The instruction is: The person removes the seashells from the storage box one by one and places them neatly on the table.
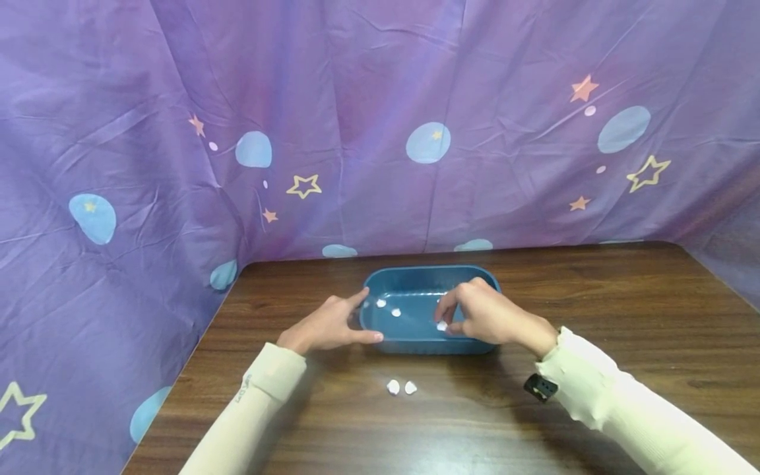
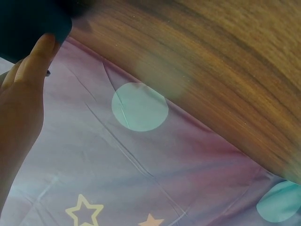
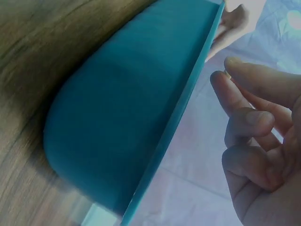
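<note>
A blue oblong plastic basin stands on the wooden table. My left hand rests against its left end, thumb and forefinger spread apart along the rim; in the left wrist view its fingers lie on the basin wall. Over the basin's right part, my right hand pinches a small white piece between thumb and fingertips. What the piece is I cannot tell. Inside the basin lie a white piece and another white piece. The right wrist view shows the pinching hand above the rim.
In front of the basin, a white piece and a second white piece lie side by side on the table. A purple cloth with stars hangs behind and to the left. The right wrist wears a black band.
</note>
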Demonstrator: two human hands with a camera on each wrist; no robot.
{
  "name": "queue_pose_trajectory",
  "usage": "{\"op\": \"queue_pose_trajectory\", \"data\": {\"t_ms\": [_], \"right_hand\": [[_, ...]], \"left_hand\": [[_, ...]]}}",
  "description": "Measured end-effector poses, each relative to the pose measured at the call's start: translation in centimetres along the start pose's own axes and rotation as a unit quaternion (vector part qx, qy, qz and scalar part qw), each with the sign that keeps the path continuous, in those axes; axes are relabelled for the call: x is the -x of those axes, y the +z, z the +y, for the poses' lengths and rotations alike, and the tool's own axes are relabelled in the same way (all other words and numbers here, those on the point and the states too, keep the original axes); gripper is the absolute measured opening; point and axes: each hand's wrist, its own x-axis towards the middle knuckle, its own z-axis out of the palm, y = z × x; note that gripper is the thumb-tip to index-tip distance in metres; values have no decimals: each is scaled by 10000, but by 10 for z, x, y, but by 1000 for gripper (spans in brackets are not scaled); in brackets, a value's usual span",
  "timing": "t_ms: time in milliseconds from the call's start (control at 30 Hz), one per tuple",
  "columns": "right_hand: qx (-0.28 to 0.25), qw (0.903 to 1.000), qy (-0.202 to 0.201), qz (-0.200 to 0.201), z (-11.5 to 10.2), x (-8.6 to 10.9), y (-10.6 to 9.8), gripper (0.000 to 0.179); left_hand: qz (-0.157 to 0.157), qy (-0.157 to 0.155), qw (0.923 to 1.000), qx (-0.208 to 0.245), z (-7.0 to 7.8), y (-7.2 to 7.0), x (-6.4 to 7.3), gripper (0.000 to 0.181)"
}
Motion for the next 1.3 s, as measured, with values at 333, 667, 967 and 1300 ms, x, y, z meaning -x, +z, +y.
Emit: {"op": "queue_pose_trajectory", "data": {"t_ms": [333, 667, 967, 1300], "right_hand": [[-4, 9989, -462, -8, -11, 6, 4, 19], [-33, 9985, -527, -113, -17, 15, 12, 21], [-344, 9950, -892, -303, -21, 21, 25, 21], [-448, 9904, -1243, -417, -26, 22, 33, 23]], "left_hand": [[-7, 17, 10000, 34, 1, 0, 0, 104], [-4, 29, 10000, 55, 1, 2, -1, 103], [26, 41, 10000, 65, 0, 2, 0, 104], [9, -36, 10000, 34, -2, 2, 0, 105]]}}
